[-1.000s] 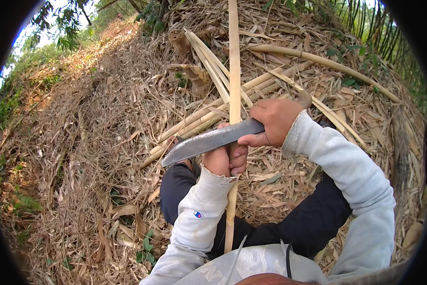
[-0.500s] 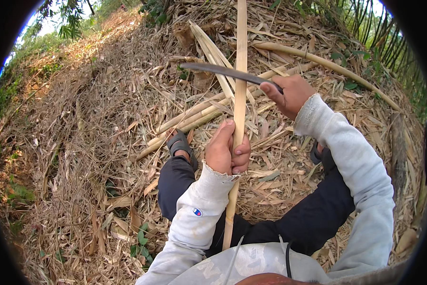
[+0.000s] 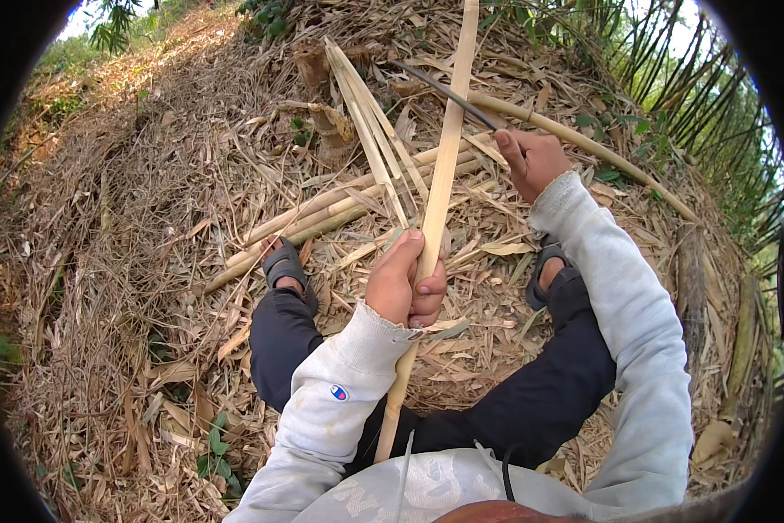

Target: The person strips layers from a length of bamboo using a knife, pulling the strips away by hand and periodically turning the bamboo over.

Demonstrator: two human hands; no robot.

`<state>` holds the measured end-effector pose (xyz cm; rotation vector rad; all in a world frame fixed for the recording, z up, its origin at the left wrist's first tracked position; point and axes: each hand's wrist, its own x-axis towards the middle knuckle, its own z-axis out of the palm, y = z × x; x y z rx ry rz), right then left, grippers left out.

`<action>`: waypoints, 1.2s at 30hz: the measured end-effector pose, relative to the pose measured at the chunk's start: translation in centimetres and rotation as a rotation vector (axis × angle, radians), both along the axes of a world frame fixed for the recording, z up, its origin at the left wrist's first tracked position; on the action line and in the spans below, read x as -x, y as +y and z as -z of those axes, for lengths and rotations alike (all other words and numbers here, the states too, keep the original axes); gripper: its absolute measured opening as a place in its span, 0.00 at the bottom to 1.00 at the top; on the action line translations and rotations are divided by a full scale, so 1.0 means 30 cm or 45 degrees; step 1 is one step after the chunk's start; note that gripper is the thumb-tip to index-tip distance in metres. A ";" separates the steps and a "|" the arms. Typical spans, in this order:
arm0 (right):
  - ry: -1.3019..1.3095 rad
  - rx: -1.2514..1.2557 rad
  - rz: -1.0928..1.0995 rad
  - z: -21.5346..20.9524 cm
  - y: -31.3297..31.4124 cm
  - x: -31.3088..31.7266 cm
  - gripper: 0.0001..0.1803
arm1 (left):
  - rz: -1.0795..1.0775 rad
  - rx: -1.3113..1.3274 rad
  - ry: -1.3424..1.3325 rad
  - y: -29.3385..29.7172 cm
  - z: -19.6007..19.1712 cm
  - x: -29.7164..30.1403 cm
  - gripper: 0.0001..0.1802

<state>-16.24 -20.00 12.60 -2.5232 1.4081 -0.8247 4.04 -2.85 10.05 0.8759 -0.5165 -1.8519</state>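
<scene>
My left hand (image 3: 405,281) is wrapped round a long pale bamboo strip (image 3: 445,166). The strip slants from my lap up past the far edge of the view, leaning slightly right. In my right hand (image 3: 536,163) is a dark-bladed machete (image 3: 449,93), its handle hidden by my fingers. The blade points up and left and crosses the strip well above my left hand; whether its edge touches the wood I cannot tell.
Several split bamboo strips (image 3: 363,118) lean beside a cut stump (image 3: 329,139). Bamboo poles (image 3: 318,218) lie on the leaf-littered ground beyond my feet. A longer pole (image 3: 597,148) stretches to the right, with bamboo stems (image 3: 715,96) standing behind it.
The strip's far end has tipped to the right. The machete has swung to a steeper angle, its tip now further up and right. The whole view has shifted slightly.
</scene>
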 end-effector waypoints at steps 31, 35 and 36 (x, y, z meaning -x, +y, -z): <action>0.200 0.296 -0.416 -0.011 0.137 -0.049 0.39 | 0.046 -0.038 -0.056 0.249 0.084 -0.042 0.17; 0.136 0.044 -0.068 0.002 0.042 0.059 0.45 | 0.110 -0.063 -0.031 0.284 0.137 -0.021 0.18; 0.194 -0.031 -0.063 0.013 0.052 0.060 0.45 | 0.109 -0.074 -0.035 0.293 0.152 -0.022 0.18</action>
